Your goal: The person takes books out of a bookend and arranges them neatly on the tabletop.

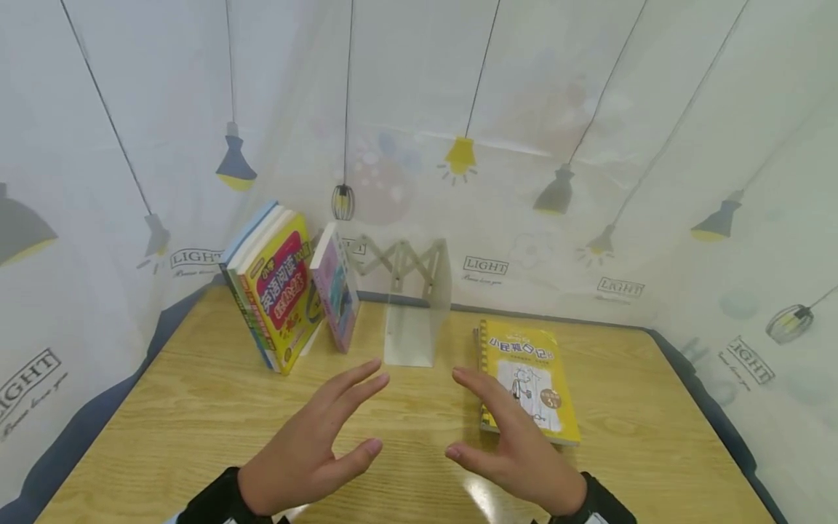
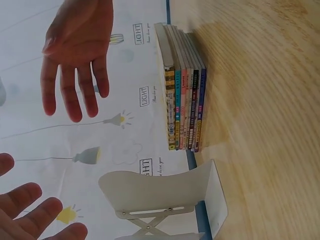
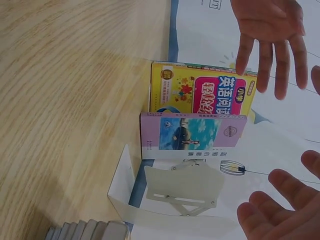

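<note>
Both hands hover over the front of the table and hold nothing. My left hand [image 1: 314, 437] has its fingers extended, thumb apart. Facing it, my right hand [image 1: 517, 444] is spread likewise, overlapping the lower left of a stack of books [image 1: 530, 378] in the head view; a yellow cover lies on top. Between and beyond the hands stands a white expandable bookend [image 1: 415, 313] with a crisscross metal back. Upright at its left are a purple-covered book [image 1: 337, 291] and a group of books with a yellow front cover [image 1: 278, 291], which leans.
The wooden table [image 1: 406, 422] ends at a dark blue edge at the back. Behind and beside it hangs a pale curtain [image 1: 406, 87] printed with lamps. The left wrist view shows several spines in the stack [image 2: 185, 100].
</note>
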Demonstrator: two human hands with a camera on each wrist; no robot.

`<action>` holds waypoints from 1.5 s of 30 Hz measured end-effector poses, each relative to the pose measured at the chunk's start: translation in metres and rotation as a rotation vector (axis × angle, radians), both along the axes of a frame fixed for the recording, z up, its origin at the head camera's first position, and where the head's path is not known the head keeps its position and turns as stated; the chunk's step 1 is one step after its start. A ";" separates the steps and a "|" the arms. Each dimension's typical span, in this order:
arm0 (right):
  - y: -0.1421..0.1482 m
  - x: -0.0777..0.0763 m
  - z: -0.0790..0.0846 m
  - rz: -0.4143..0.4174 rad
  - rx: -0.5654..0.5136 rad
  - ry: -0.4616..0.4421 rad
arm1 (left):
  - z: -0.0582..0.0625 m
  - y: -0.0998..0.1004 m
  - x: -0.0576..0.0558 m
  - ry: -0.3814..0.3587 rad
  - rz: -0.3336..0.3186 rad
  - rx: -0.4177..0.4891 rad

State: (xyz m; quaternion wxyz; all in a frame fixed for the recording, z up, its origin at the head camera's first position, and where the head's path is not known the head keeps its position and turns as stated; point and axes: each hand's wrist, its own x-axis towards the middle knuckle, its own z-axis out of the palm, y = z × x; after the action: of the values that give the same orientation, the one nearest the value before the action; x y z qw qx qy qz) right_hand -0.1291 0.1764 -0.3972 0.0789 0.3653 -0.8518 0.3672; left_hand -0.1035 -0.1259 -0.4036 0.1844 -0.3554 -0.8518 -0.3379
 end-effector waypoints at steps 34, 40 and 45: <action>0.008 0.004 -0.014 -0.016 0.031 0.045 | 0.067 -0.035 -0.199 -0.095 0.631 -0.212; 0.006 0.003 -0.016 -0.016 0.024 0.022 | 0.051 -0.034 -0.206 -0.142 0.650 -0.248; 0.005 0.003 -0.017 -0.015 0.033 -0.014 | 0.051 -0.025 -0.204 -0.137 0.653 -0.319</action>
State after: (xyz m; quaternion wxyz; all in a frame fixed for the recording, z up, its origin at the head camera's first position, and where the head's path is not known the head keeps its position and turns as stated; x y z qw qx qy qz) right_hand -0.1257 0.1812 -0.4141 0.0696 0.3577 -0.8609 0.3551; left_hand -0.3075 -0.1511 -0.3525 0.1673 -0.0655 -0.9727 -0.1471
